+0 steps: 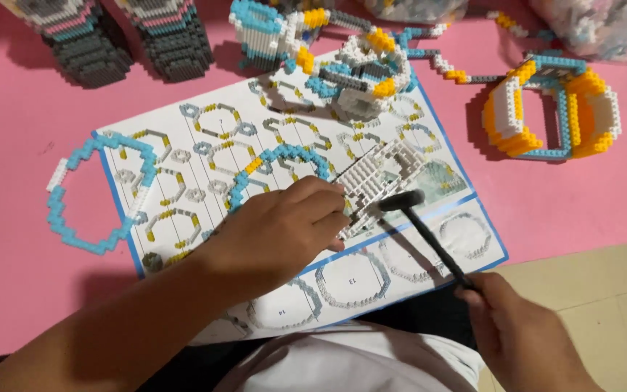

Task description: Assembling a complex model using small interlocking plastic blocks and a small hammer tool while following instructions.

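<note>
Your left hand (pixel 277 232) is pressed flat, fingers together, on the white ribbed micro-block panel (pixel 379 178) lying on the printed instruction sheet (pixel 183 145), and your right hand (pixel 524 334) is closed around the small black hammer (pixel 429 232), its head just beside the panel. That panel looks light but brittle, so I'd hold it by the edges and support it from below.

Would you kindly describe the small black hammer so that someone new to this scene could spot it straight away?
Start at the white instruction sheet lying on the pink table. Near its lower right corner the right hand grips a thin black handle that slants up and left to the small black hammer head beside a white brick piece under the left hand. It is the only plain black tool among coloured bricks.
</note>
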